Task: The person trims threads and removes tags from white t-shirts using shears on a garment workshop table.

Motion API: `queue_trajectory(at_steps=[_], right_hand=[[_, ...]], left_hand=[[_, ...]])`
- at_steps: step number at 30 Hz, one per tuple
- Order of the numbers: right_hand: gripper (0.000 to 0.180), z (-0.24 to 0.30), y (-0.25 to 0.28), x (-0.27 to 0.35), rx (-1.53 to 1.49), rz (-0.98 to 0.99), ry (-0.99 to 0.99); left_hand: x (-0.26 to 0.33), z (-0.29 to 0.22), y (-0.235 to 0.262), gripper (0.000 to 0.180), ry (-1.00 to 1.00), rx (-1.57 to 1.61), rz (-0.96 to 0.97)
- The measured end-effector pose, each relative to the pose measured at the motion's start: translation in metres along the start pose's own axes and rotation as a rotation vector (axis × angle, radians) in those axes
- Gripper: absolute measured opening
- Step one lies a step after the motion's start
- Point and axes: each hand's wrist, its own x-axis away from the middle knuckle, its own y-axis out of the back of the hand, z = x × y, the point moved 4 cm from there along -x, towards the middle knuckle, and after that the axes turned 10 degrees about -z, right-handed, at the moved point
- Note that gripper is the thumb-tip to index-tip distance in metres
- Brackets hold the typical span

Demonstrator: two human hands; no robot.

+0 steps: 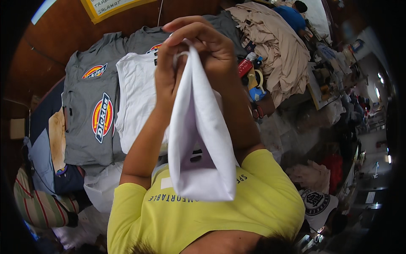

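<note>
White folded garment (198, 139) hangs in the middle of the view, held up in the air by its top edge, its lower fold sagging in front of a yellow shirt (237, 203) worn by the person. Left hand (167, 70) and right hand (211, 46) meet at the top of the cloth, fingers curled and pinching the fabric's upper edge between them; both are closed on it, close together, almost touching. Both forearms rise from the yellow sleeves up to that grip.

Behind the hands, a white tee (135, 99) lies flat on the counter (38, 59), partly hidden by the left forearm. Just to its left lies a grey tee (86, 139) bearing two horseshoe-shaped logo patches in red, yellow and blue, one small near the collar, one large on the chest. A second grey tee (144, 40) lies above the white one, its logo mostly covered.

Yellow-framed white sign (105, 6) sits at the top edge against the brown wall. Beige cloth pile (279, 46) lies upper right, with a small red package (244, 67) and a blue package (257, 94) beside it. Striped fabric (36, 203) shows lower left.
</note>
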Motion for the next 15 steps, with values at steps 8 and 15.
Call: queue_trajectory(at_steps=[8, 15], right_hand=[[0.049, 0.041, 0.060, 0.052, 0.470, 0.452, -0.167], [0.052, 0.000, 0.101, 0.098, 0.783, 0.606, -0.457]], left_hand=[[-0.049, -0.049, 0.004, 0.017, -0.612, -0.580, 0.034], [-0.054, -0.052, 0.003, 0.022, -0.694, -0.652, 0.067]])
